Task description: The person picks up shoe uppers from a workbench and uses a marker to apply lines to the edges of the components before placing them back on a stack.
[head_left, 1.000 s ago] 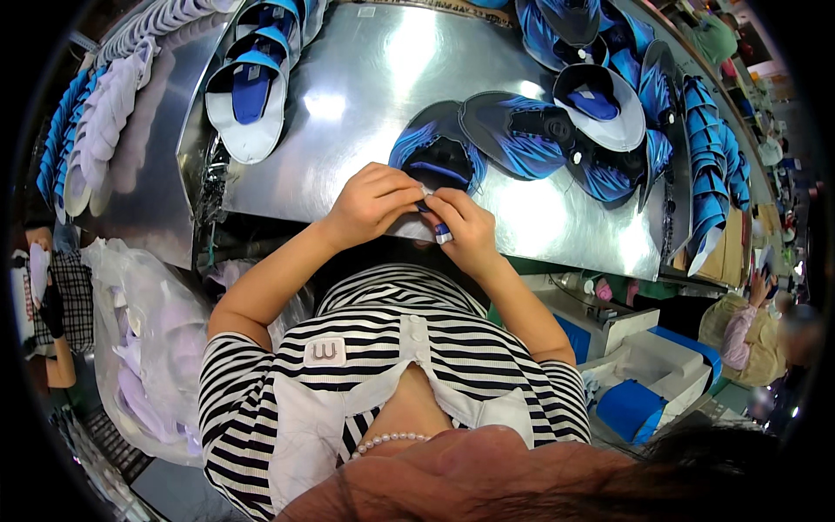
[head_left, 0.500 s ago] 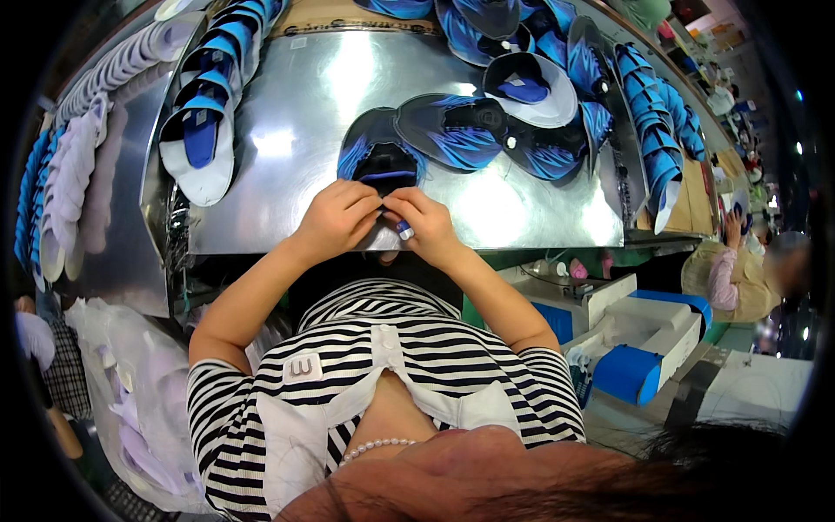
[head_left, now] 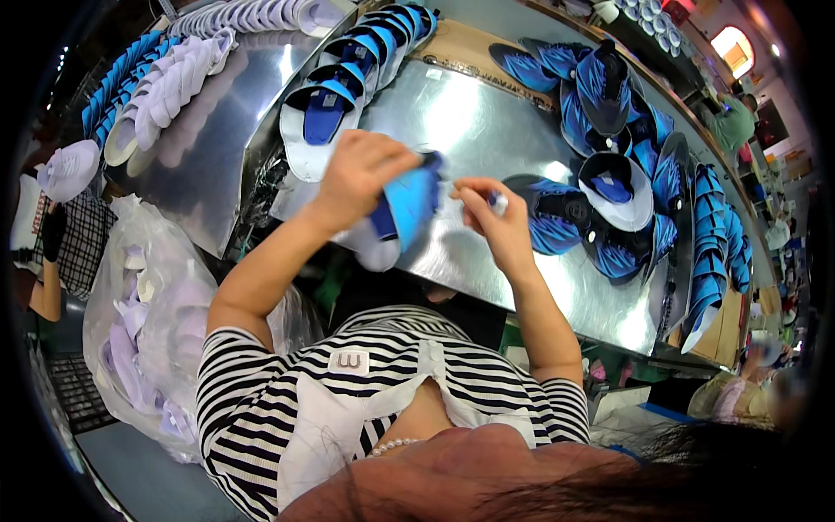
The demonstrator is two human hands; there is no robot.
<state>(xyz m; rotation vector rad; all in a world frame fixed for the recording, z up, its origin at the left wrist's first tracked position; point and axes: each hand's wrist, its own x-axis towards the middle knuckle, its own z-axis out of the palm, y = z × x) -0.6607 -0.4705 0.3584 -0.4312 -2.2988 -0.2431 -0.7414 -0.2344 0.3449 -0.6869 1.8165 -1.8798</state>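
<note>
My left hand (head_left: 361, 178) is closed on a blue shoe upper (head_left: 407, 204) with a pale lower end, blurred by motion, held above the left front of the metal table (head_left: 461, 252). To its right, my right hand (head_left: 503, 222) is raised, with thumb and forefinger pinched together. A small blue and white object (head_left: 497, 202) sits among its fingers; its kind is too small to make out. Right of that hand lies a group of dark blue patterned shoe uppers (head_left: 557, 213), one of them with its white underside (head_left: 622, 196) showing.
Overlapping blue and white uppers (head_left: 322, 117) line the table's left side; another such row (head_left: 709, 235) runs along the right. White uppers (head_left: 174, 104) stand on a side table. A plastic bag of white pieces (head_left: 143, 331) is at lower left. A person's gloved hand (head_left: 54, 230) is at far left.
My hands have come apart. The upper I hold has been lifted off the table and moved left in my left hand. My view has turned, so the table appears tilted.
</note>
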